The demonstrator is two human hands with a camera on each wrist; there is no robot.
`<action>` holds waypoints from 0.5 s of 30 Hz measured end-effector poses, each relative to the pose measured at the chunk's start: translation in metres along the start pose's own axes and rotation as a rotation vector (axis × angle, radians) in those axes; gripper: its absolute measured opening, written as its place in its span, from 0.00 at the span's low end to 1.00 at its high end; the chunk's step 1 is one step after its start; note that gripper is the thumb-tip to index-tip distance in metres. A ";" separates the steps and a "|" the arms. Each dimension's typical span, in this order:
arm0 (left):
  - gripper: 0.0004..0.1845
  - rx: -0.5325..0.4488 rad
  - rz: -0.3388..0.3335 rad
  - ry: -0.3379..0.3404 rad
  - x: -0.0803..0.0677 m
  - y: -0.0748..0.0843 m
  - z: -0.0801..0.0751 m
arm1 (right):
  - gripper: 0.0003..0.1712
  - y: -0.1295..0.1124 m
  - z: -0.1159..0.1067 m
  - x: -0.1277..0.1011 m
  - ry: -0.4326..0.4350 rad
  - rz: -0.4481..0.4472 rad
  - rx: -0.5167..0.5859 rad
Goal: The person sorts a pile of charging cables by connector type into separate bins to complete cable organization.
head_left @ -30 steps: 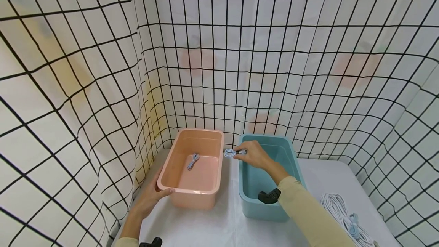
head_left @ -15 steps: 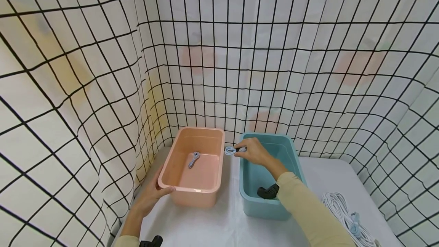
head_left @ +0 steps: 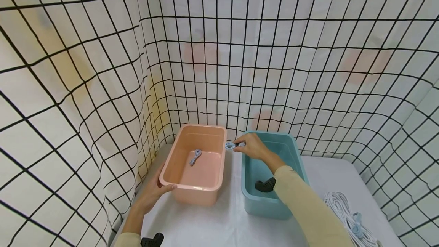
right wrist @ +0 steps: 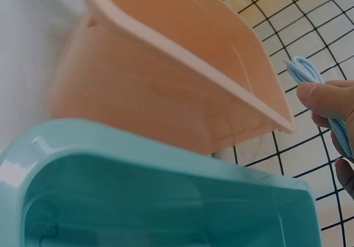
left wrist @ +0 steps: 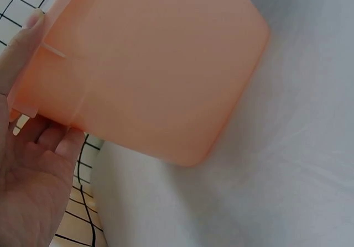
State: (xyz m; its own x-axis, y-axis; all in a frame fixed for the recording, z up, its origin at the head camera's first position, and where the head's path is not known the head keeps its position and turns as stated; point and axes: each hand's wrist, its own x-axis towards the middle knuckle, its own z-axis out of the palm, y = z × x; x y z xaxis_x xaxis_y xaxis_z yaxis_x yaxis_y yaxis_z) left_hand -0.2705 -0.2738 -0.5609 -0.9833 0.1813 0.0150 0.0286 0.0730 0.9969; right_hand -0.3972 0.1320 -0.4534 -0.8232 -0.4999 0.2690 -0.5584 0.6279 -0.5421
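Observation:
My left hand [head_left: 151, 193] holds the peach plastic bin [head_left: 197, 196] at its near left corner. In the left wrist view, the thumb lies over the bin's rim and the fingers sit against the outer wall. Inside the bin a grey-white bundled cable [head_left: 195, 157] lies on the floor. With my right hand [head_left: 253, 147], I pinch a pale blue coiled cable [head_left: 230, 146], its loop pointing left. The hand is raised over the left side of the teal bin [head_left: 267, 206], and the loop hangs near the peach bin's right rim.
A heap of white cable [head_left: 343, 209] with a light blue bundle [head_left: 357, 225] lies on the white-covered table [head_left: 322, 170] at the right. Black wire mesh [head_left: 260, 48] encloses the back and sides. A black wrist mount [head_left: 265, 185] shows on each forearm.
The head view has tilted slightly, so the bins appear a little higher and further right. Both hands keep their holds, and the pale blue cable stays between the bins.

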 end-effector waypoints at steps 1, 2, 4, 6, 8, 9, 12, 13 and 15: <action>0.56 0.009 0.005 -0.001 0.000 0.000 0.000 | 0.16 0.000 0.000 0.002 -0.002 0.003 0.001; 0.56 0.015 0.008 -0.002 0.000 0.000 -0.001 | 0.16 0.000 -0.001 0.004 -0.003 0.007 0.003; 0.56 0.035 0.014 0.002 0.000 0.000 -0.002 | 0.17 0.000 -0.001 0.008 -0.011 0.023 0.007; 0.56 0.048 0.016 0.004 0.000 -0.001 -0.002 | 0.17 -0.001 -0.002 0.011 -0.018 0.029 0.009; 0.56 0.048 0.014 0.004 0.000 -0.001 -0.002 | 0.17 -0.002 -0.003 0.014 -0.022 0.034 0.009; 0.56 0.044 0.013 0.003 0.000 -0.001 -0.003 | 0.17 -0.002 -0.003 0.016 -0.023 0.034 0.012; 0.56 0.021 0.005 -0.004 0.001 -0.001 -0.003 | 0.16 -0.003 -0.003 0.021 -0.026 0.040 0.009; 0.56 0.015 0.002 -0.003 0.001 -0.001 -0.002 | 0.16 -0.004 -0.002 0.022 -0.024 0.045 0.008; 0.56 0.007 -0.004 0.000 0.001 -0.001 -0.002 | 0.16 -0.004 -0.001 0.026 -0.025 0.047 0.006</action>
State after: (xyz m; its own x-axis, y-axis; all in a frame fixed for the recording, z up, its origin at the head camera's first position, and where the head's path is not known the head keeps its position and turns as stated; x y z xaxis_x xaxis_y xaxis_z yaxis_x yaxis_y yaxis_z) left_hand -0.2722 -0.2760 -0.5617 -0.9834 0.1810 0.0105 0.0254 0.0804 0.9964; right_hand -0.4164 0.1174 -0.4437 -0.8457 -0.4849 0.2229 -0.5185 0.6477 -0.5582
